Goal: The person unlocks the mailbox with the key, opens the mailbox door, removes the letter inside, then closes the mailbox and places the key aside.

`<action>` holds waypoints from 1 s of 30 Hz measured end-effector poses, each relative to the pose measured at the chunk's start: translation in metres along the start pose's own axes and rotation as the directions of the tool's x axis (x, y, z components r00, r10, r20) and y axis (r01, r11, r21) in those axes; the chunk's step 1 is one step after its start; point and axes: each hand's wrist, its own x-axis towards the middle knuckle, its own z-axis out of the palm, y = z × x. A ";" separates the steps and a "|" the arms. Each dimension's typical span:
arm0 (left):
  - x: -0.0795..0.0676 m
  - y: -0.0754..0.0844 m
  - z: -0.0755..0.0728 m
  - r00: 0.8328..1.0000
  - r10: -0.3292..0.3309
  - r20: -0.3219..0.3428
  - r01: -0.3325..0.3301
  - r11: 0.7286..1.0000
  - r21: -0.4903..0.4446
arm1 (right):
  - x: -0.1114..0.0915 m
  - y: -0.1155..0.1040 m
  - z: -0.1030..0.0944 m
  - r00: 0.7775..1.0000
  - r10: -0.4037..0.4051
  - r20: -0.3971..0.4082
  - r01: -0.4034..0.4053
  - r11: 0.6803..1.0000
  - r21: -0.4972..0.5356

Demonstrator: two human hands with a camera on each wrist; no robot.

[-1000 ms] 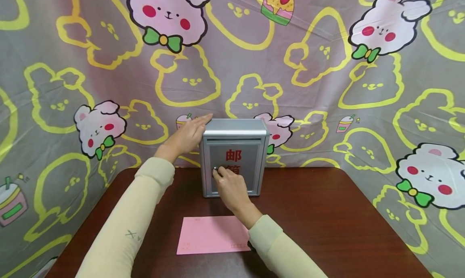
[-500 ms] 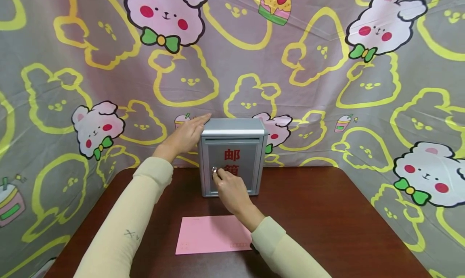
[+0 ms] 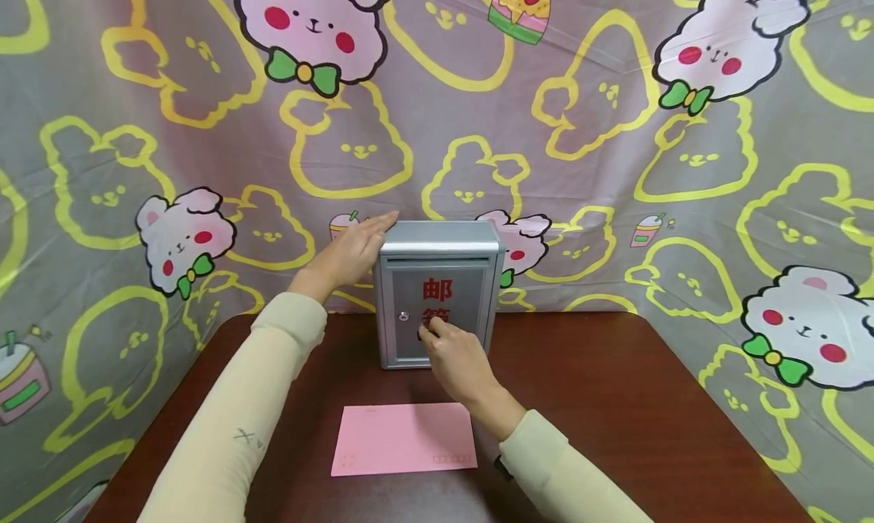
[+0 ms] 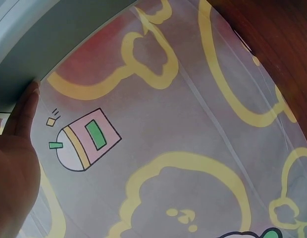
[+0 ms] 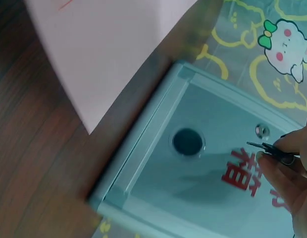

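Note:
A grey metal mailbox [image 3: 439, 247] with red characters on its door stands upright on the table. Along its top left edge rests my left hand [image 3: 350, 251], fingers straight; the left wrist view has that hand [image 4: 15, 173] at the box's edge. In front of the door, my right hand [image 3: 460, 360] pinches a small dark-headed key [image 5: 278, 153] between thumb and fingers. The key's thin metal tip is apart from the round lock [image 5: 262, 131], which sits on the door's left side in the head view. A pink envelope [image 3: 404, 439] lies flat before the box.
The dark red-brown table [image 3: 587, 417] reaches back to a grey cartoon-patterned curtain [image 3: 471, 113] hanging behind and at both sides. A dark round opening [image 5: 188, 142] shows low on the mailbox door.
My right hand has drawn back from the lock to the right with the key, and the lock now shows fully. The left hand and envelope stay in place.

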 end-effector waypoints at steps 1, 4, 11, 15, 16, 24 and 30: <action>0.000 0.000 0.000 1.000 0.001 0.001 -0.001 1.000 0.001 | -0.002 0.002 -0.002 1.000 -0.005 0.006 0.005 1.000 -0.004; 0.000 -0.001 0.001 1.000 0.006 -0.003 -0.006 1.000 0.003 | -0.010 0.009 -0.008 0.999 -0.021 0.031 0.021 1.000 -0.012; 0.001 -0.001 0.001 1.000 0.011 -0.011 -0.011 1.000 0.006 | -0.027 0.027 -0.015 0.993 -0.013 0.115 0.016 1.000 -0.022; 0.001 -0.002 0.000 1.000 0.006 0.000 -0.006 1.000 0.002 | -0.038 0.038 -0.018 0.978 -0.023 0.207 0.027 1.000 -0.016; 0.001 -0.002 0.000 1.000 0.005 0.003 -0.005 1.000 0.002 | -0.041 0.040 -0.019 0.972 -0.027 0.234 0.029 1.000 -0.008; 0.002 -0.002 0.000 1.000 0.012 -0.004 -0.012 1.000 -0.001 | -0.068 0.054 -0.019 0.871 -0.019 0.492 -0.031 0.995 0.093; 0.002 -0.002 0.001 1.000 0.016 -0.011 -0.016 1.000 -0.002 | -0.084 0.059 -0.019 0.860 -0.065 0.507 -0.024 0.985 0.169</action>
